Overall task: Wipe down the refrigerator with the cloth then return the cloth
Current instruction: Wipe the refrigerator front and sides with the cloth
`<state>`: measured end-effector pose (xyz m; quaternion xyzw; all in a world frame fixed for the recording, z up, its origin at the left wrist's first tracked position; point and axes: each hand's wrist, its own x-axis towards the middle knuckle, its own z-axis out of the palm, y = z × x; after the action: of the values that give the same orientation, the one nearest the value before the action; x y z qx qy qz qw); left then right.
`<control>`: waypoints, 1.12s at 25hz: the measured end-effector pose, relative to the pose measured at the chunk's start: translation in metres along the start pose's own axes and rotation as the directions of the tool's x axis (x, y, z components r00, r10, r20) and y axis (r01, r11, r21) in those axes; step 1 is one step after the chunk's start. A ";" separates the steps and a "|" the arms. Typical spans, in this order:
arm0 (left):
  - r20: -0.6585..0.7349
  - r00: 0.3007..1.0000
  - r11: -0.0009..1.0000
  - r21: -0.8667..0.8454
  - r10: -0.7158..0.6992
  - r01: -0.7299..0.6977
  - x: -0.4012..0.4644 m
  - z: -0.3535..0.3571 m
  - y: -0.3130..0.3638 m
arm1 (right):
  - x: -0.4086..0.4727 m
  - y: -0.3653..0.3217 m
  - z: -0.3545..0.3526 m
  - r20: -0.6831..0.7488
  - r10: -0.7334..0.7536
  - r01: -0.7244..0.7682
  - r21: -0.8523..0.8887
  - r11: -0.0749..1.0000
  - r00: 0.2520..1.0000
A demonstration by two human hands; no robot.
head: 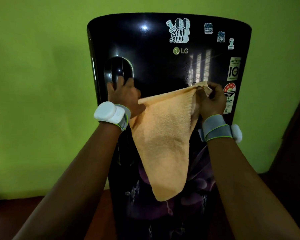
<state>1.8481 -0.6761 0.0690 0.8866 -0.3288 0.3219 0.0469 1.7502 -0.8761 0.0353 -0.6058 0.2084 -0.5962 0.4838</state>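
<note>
Right hand (210, 98) pinches cloth (164, 139) corner, left (124, 96) grips the other; bunch it, wipe fridge (154, 66) from 12 o'clock down

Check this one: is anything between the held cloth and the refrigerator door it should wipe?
Nothing visible. The cloth hangs from the right hand and left hand, directly before the refrigerator door.

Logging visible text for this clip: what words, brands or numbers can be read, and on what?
"LG": logo on the refrigerator door.
"IT'S LIKE MAGIC BUT REAL": two small blue stickers, upper door.
"INVERTER", "10": white label, door's right edge.
Evolution sticker and red star label: print too small.
</note>
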 end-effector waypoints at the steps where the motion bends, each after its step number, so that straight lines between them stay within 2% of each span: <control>1: -0.018 1.000 0.994 -0.108 -0.005 0.003 0.002 -0.002 -0.005 | 0.002 0.000 -0.003 0.009 0.027 -0.028 0.074 0.997 1.000; 2: -0.021 1.000 0.956 -0.293 -0.020 0.013 0.004 -0.002 -0.009 | 0.004 -0.001 -0.005 0.011 0.060 -0.061 0.134 0.989 0.998; 3: 0.020 0.999 0.870 -0.491 -0.039 0.044 0.007 -0.001 -0.014 | 0.005 -0.003 -0.007 0.012 0.084 -0.085 0.171 0.982 0.996; 4: 0.053 0.997 0.752 -0.654 -0.061 0.081 0.009 0.002 -0.017 | 0.005 -0.004 -0.009 0.016 0.105 -0.106 0.198 0.974 0.994; 6: 0.026 0.981 0.448 -0.887 -0.193 0.111 0.011 0.008 -0.018 | 0.008 -0.004 -0.011 0.066 0.141 -0.155 0.327 0.932 0.988; 7: 0.014 0.960 0.289 -0.952 -0.280 0.098 0.011 0.011 -0.017 | 0.009 -0.002 -0.012 0.108 0.166 -0.195 0.379 0.905 0.980; 8: 0.026 0.938 0.181 -0.979 -0.346 0.093 0.012 0.015 -0.017 | 0.010 -0.002 -0.013 0.140 0.199 -0.237 0.364 0.901 0.970; 9: 0.056 0.922 0.132 -0.985 -0.384 0.114 0.014 0.019 -0.017 | 0.011 -0.002 -0.012 0.137 0.244 -0.274 0.272 0.922 0.960; 11: 0.111 0.912 0.167 -0.967 -0.395 0.190 0.017 0.024 -0.012 | 0.010 -0.005 -0.012 0.008 0.320 -0.320 -0.013 0.947 0.947; 12: 0.133 0.904 0.166 -0.962 -0.407 0.216 0.019 0.025 -0.007 | 0.005 -0.012 -0.010 -0.060 0.312 -0.317 -0.109 0.942 0.948; 14: 0.168 0.872 0.160 -0.950 -0.459 0.268 0.020 0.021 0.012 | -0.019 -0.031 0.002 -0.084 0.220 -0.234 -0.213 0.949 0.972; 17: 0.188 0.877 0.171 -0.942 -0.442 0.288 0.018 0.013 0.048 | -0.067 -0.051 0.031 0.130 0.044 -0.013 -0.226 0.974 0.990; 18: 0.195 0.884 0.126 -0.954 -0.424 0.271 0.017 0.010 0.055 | -0.079 -0.056 0.037 0.209 0.004 0.038 -0.196 0.980 0.978; 19: 0.208 0.883 0.024 -0.971 -0.420 0.240 0.017 0.010 0.056 | -0.083 -0.056 0.041 0.269 -0.005 0.045 -0.144 0.989 0.963; 21: 0.260 0.902 -0.248 -0.952 -0.345 0.179 0.017 0.008 0.051 | -0.078 -0.056 0.042 0.398 0.016 -0.005 -0.029 1.000 0.917; 22: 0.269 0.921 -0.327 -0.929 -0.282 0.171 0.015 0.005 0.047 | -0.072 -0.055 0.039 0.460 0.005 0.000 -0.012 1.000 0.888; 24: 0.249 0.950 -0.347 -0.922 -0.191 0.172 0.011 0.003 0.041 | -0.064 -0.051 0.032 0.503 -0.123 0.190 -0.086 0.978 0.856; 26: 0.212 0.963 -0.323 -0.934 -0.164 0.151 0.012 0.004 0.037 | -0.056 -0.050 0.029 0.473 -0.269 0.421 -0.252 0.871 0.839; 28: 0.194 0.969 -0.343 -0.930 -0.155 0.132 0.011 0.001 0.035 | -0.045 -0.054 0.026 0.489 -0.248 0.433 -0.310 0.847 0.836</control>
<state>1.8340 -0.7097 0.0705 0.5088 -0.3381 -0.0815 0.7876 1.7480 -0.8054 0.0615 -0.8372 0.1021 -0.4683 0.2635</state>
